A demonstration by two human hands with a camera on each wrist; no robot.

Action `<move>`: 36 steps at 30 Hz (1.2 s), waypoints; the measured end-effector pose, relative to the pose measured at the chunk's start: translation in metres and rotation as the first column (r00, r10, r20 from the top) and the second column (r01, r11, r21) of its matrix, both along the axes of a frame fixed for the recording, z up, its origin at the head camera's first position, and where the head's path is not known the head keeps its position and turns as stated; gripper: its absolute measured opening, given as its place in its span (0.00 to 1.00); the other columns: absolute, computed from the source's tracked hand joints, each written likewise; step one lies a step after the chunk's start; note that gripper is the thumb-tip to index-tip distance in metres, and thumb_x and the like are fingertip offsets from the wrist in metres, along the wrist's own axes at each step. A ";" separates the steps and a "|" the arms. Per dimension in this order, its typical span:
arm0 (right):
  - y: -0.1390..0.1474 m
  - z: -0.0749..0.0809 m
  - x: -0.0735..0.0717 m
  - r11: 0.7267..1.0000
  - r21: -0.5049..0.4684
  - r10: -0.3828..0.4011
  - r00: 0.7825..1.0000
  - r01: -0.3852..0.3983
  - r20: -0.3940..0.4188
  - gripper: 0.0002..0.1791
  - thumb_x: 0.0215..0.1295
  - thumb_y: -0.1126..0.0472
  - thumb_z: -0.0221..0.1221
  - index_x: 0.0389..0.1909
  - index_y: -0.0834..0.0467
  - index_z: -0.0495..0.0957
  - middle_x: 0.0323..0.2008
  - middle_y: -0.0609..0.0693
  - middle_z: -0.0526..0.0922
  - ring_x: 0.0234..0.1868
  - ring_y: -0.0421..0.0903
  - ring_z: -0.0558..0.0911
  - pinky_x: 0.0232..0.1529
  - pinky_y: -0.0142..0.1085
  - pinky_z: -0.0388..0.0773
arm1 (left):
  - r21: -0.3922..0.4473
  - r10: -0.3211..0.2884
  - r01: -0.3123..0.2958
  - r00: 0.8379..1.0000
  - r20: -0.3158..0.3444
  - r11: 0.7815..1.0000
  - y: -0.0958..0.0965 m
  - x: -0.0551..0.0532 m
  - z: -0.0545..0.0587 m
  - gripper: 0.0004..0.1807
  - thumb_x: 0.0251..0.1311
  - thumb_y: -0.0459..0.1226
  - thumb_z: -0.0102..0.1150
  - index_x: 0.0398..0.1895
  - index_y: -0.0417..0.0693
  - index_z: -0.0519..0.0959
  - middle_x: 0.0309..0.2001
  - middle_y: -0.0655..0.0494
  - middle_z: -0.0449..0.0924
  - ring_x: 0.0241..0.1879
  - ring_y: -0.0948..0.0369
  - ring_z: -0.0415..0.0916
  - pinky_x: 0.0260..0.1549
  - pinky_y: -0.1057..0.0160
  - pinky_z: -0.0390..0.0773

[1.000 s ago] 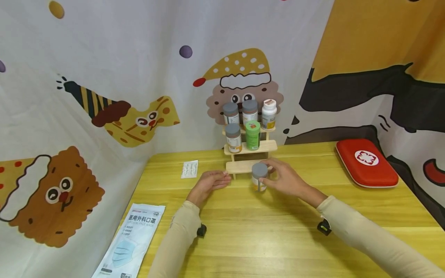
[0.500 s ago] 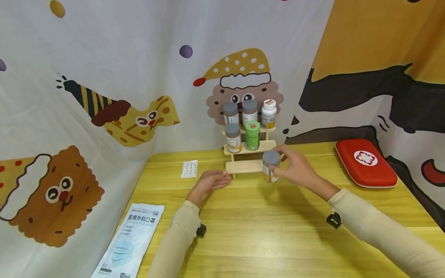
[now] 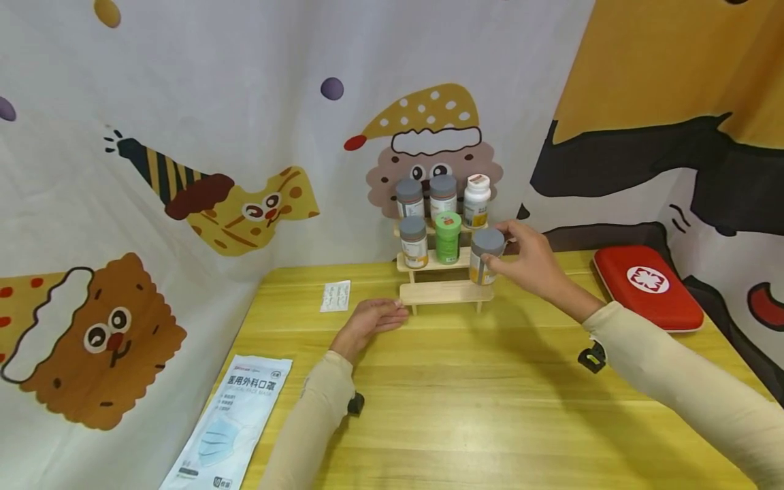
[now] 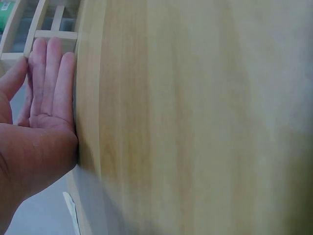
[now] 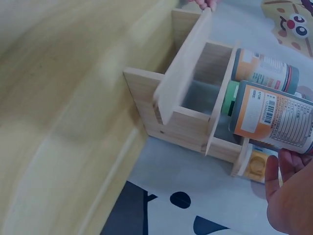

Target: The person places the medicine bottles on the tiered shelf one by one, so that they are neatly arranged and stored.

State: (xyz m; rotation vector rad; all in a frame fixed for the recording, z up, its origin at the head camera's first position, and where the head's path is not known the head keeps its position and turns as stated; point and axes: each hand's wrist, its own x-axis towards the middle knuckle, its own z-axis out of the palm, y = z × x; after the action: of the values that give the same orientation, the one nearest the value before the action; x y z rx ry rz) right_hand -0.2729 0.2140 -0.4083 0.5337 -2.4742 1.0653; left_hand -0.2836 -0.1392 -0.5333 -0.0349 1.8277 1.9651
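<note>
My right hand (image 3: 529, 262) grips a grey-lidded pill bottle (image 3: 484, 262) between thumb and fingers, upright in the head view. The bottle overlaps the right end of the middle step of a small wooden stepped rack (image 3: 447, 292). Its orange and white label with a barcode faces the right wrist camera. On that middle step stand another grey-lidded bottle (image 3: 414, 243) and a green bottle (image 3: 448, 238). My left hand (image 3: 370, 320) pinches the left end of the rack's lowest step with thumb and index finger, the other fingers (image 4: 51, 78) stretched straight.
Two grey-lidded bottles (image 3: 444, 195) and a white bottle (image 3: 476, 202) stand on the top step. A red first-aid case (image 3: 649, 289) lies at right. A blister pack (image 3: 335, 297) and a face-mask packet (image 3: 229, 418) lie at left. A printed curtain (image 3: 245, 82) hangs behind the table.
My right hand has carried the grey-lidded bottle up and to the right, from in front of the lowest step to the middle step's right end. My left hand has stayed at the rack.
</note>
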 end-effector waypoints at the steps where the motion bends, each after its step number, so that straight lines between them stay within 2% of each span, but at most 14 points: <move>1: 0.000 0.002 -0.002 1.000 -0.003 0.000 1.000 0.000 0.002 0.26 0.63 0.59 0.72 0.60 0.63 0.78 0.50 0.57 0.84 0.44 0.51 0.85 0.40 0.23 0.80 | -0.002 -0.001 0.001 1.000 0.001 1.000 0.000 0.000 0.000 0.18 0.78 0.36 0.59 0.62 0.32 0.80 0.50 0.46 0.92 0.50 0.55 0.91 0.58 0.56 0.90; 7: 0.000 0.007 -0.011 1.000 0.006 -0.025 1.000 0.025 -0.017 0.26 0.65 0.57 0.71 0.60 0.63 0.79 0.47 0.57 0.82 0.40 0.55 0.84 0.36 0.24 0.77 | -0.009 -0.004 0.004 1.000 0.004 1.000 0.002 -0.001 0.000 0.18 0.78 0.37 0.59 0.61 0.33 0.80 0.50 0.46 0.92 0.52 0.53 0.90 0.60 0.55 0.89; 10: -0.002 0.006 -0.014 0.998 0.011 -0.061 0.998 0.061 -0.028 0.27 0.66 0.56 0.71 0.62 0.63 0.79 0.46 0.58 0.82 0.39 0.57 0.84 0.37 0.29 0.81 | -0.008 -0.006 0.006 1.000 0.001 1.000 0.003 -0.002 0.000 0.17 0.77 0.37 0.60 0.60 0.34 0.81 0.50 0.46 0.91 0.52 0.53 0.90 0.60 0.55 0.89; 13: -0.004 0.004 -0.017 0.996 0.003 -0.093 0.995 0.093 -0.025 0.29 0.67 0.55 0.72 0.63 0.64 0.78 0.48 0.59 0.82 0.42 0.56 0.85 0.39 0.38 0.85 | -0.011 -0.009 0.009 1.000 -0.006 1.000 0.003 -0.002 0.000 0.17 0.77 0.37 0.59 0.60 0.33 0.80 0.50 0.46 0.91 0.53 0.52 0.90 0.60 0.55 0.88; 16: -0.007 0.002 -0.019 0.994 -0.020 -0.112 0.994 0.112 0.001 0.30 0.67 0.55 0.72 0.65 0.64 0.77 0.51 0.60 0.82 0.48 0.57 0.84 0.41 0.38 0.86 | -0.013 -0.011 0.011 1.000 -0.012 1.000 0.003 -0.002 0.001 0.18 0.78 0.37 0.59 0.61 0.33 0.80 0.50 0.46 0.91 0.53 0.53 0.90 0.60 0.55 0.88; 20: -0.011 -0.002 -0.023 0.991 -0.040 -0.123 0.992 0.124 0.039 0.32 0.68 0.54 0.72 0.67 0.64 0.76 0.53 0.61 0.82 0.52 0.57 0.83 0.43 0.33 0.84 | -0.009 0.000 0.000 1.000 -0.002 1.000 0.002 -0.002 0.000 0.18 0.77 0.37 0.60 0.60 0.33 0.80 0.49 0.47 0.92 0.51 0.54 0.90 0.60 0.55 0.88; 27: -0.015 -0.008 -0.029 0.985 -0.073 -0.153 0.987 0.155 0.043 0.32 0.68 0.55 0.72 0.67 0.65 0.75 0.53 0.63 0.83 0.53 0.59 0.84 0.48 0.52 0.89 | -0.013 0.003 -0.003 1.000 0.007 1.000 0.000 -0.002 -0.002 0.17 0.77 0.38 0.60 0.60 0.35 0.81 0.49 0.48 0.92 0.51 0.54 0.90 0.60 0.55 0.89; 36: -0.016 -0.011 -0.031 0.977 -0.108 -0.179 0.982 0.186 0.067 0.33 0.69 0.53 0.72 0.67 0.67 0.73 0.56 0.66 0.83 0.56 0.62 0.84 0.53 0.57 0.89 | -0.014 0.016 -0.016 1.000 -0.004 1.000 0.000 -0.001 -0.002 0.17 0.77 0.37 0.61 0.59 0.33 0.81 0.51 0.44 0.91 0.54 0.50 0.89 0.60 0.54 0.88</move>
State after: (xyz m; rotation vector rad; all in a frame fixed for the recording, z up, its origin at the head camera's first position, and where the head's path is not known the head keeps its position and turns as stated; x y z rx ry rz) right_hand -0.3035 0.1977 -0.4193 0.2392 -2.4375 1.1525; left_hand -0.2843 -0.1396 -0.5356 -0.0495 1.8497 1.9641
